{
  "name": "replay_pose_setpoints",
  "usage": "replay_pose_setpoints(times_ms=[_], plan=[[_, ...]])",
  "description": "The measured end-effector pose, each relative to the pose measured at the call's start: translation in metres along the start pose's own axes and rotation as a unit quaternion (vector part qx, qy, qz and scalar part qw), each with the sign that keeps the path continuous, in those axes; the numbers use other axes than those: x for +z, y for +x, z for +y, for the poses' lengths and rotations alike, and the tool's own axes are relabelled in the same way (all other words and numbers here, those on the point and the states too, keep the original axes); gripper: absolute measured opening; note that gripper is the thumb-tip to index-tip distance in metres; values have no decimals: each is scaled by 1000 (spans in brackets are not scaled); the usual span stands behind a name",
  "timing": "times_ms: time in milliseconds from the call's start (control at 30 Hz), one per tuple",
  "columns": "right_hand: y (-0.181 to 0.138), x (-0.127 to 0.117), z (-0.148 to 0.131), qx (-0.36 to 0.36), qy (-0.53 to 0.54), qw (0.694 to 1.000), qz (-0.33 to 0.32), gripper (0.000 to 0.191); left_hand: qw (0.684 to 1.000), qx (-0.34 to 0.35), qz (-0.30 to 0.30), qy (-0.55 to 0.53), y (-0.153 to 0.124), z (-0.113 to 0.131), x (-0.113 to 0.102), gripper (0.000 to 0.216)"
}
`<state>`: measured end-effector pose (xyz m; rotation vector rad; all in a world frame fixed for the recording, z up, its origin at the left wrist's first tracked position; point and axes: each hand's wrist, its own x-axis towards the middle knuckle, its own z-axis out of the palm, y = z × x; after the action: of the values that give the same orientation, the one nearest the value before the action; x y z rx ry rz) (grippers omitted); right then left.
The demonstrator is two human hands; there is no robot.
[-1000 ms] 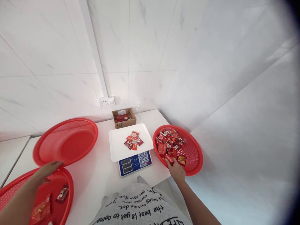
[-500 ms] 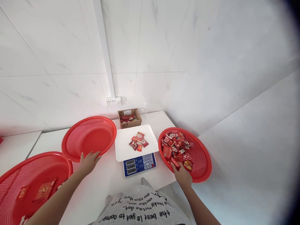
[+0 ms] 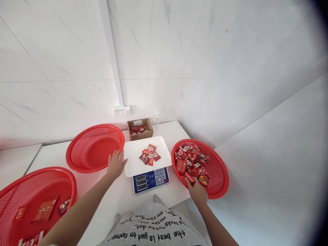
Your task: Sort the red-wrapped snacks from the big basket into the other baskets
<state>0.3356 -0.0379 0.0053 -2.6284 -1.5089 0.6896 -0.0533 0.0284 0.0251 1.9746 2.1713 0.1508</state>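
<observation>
My left hand (image 3: pixel 115 165) is at the left edge of the white scale pan (image 3: pixel 134 155), fingers stretched out and holding nothing. Several small red snack packets (image 3: pixel 151 150) lie in a loose cluster on the pan. Below it shows the scale's blue keypad panel (image 3: pixel 150 181). Over the near rim of the right red basket (image 3: pixel 220 174), my right hand (image 3: pixel 199 192) has its thumb and fingers closed on a red candy packet (image 3: pixel 189 178). A heap of mostly red wrapped packets (image 3: pixel 192 157) fills the left part of that basket.
Behind the scale stands a cardboard box (image 3: pixel 140 136) with packets inside. A bare-bottomed red basket (image 3: pixel 102 150) sits back left. Another red basket (image 3: pixel 56 169), front left, holds several packets. A power socket (image 3: pixel 122 110) is on the tiled wall.
My left hand has moved right, from the rim of the back-left basket to the left edge of the scale pan. My right hand stays at the right basket with the red packet.
</observation>
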Motion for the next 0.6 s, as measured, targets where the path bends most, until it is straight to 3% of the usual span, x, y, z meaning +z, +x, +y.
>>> replay_pose_setpoints(times_ms=[133, 267, 367, 600], plan=[[1, 1, 1, -2, 5, 1000, -4, 55, 989, 144, -34, -29, 5, 54, 21, 59], [1, 0, 0, 2, 7, 1000, -3, 56, 983, 175, -45, -43, 19, 91, 43, 77], [1, -1, 0, -2, 11, 1000, -5, 57, 984, 168, -31, -44, 30, 100, 49, 79], [3, 1, 1, 6, 9, 1000, -15, 57, 983, 181, -9, -37, 37, 88, 43, 44]])
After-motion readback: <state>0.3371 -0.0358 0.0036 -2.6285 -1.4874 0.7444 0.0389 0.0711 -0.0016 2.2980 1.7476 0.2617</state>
